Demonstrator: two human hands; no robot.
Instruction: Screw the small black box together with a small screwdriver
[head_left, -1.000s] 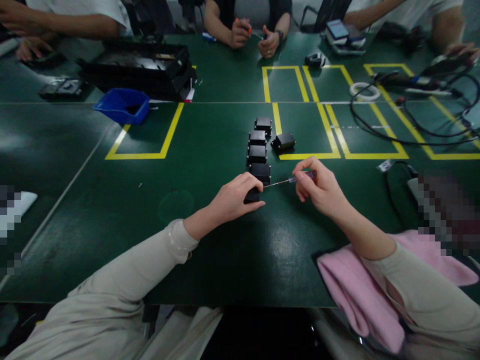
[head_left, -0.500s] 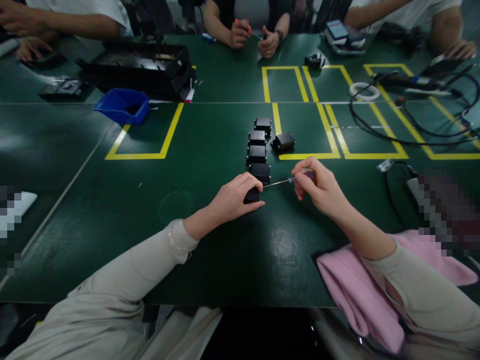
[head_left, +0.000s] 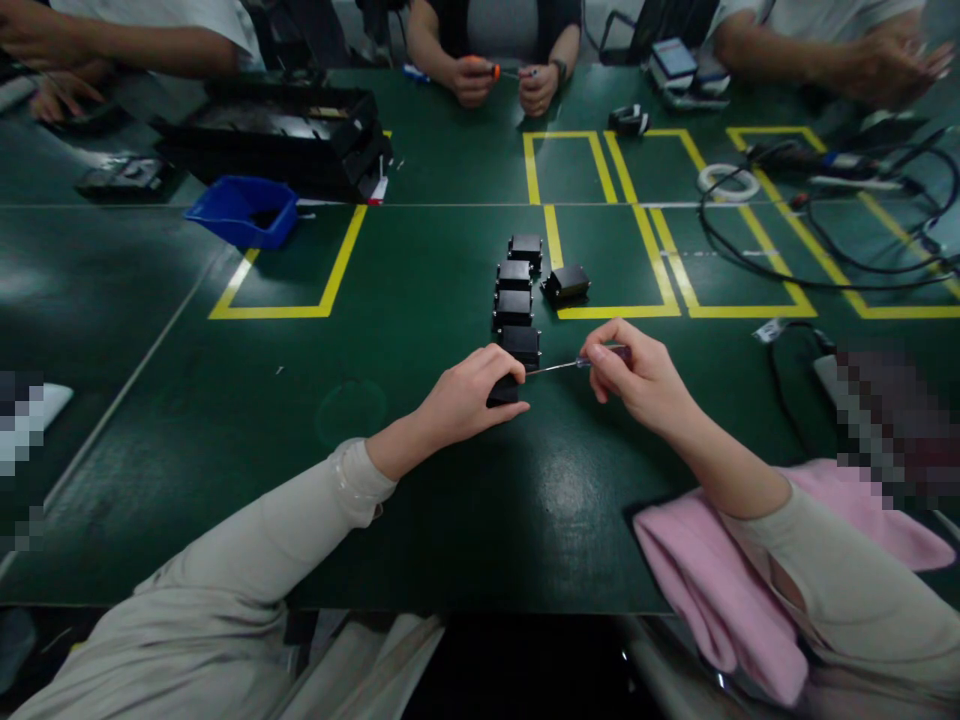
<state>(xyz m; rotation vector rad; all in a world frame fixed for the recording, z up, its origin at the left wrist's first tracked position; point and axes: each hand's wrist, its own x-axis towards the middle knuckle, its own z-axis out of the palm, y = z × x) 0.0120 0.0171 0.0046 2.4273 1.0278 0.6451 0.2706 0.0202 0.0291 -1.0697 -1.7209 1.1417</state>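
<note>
My left hand [head_left: 474, 393] is closed around a small black box [head_left: 504, 392] on the green table, thumb on the near side and fingers over the far side. In my right hand [head_left: 630, 365] is a screwdriver [head_left: 555, 367], its clear and dark handle pinched between thumb and fingers. The thin shaft runs left, and its tip meets the right end of the held box. Just beyond, similar black boxes [head_left: 514, 306] stand in a row leading away from me. One more black box [head_left: 568, 284] sits angled to the right of that row.
A blue bin [head_left: 247, 212] and stacked black trays [head_left: 277, 140] stand at the back left. Cables [head_left: 795, 275] and a white ring [head_left: 728, 182] lie at right. A pink cloth [head_left: 720, 570] lies under my right forearm. Several co-workers sit opposite, one holding an orange-handled tool [head_left: 486, 69].
My hands, the held box and the screwdriver look almost unmoved. Across the table, the middle co-worker's hands have shifted slightly, and the right co-worker's hand has risen from the table.
</note>
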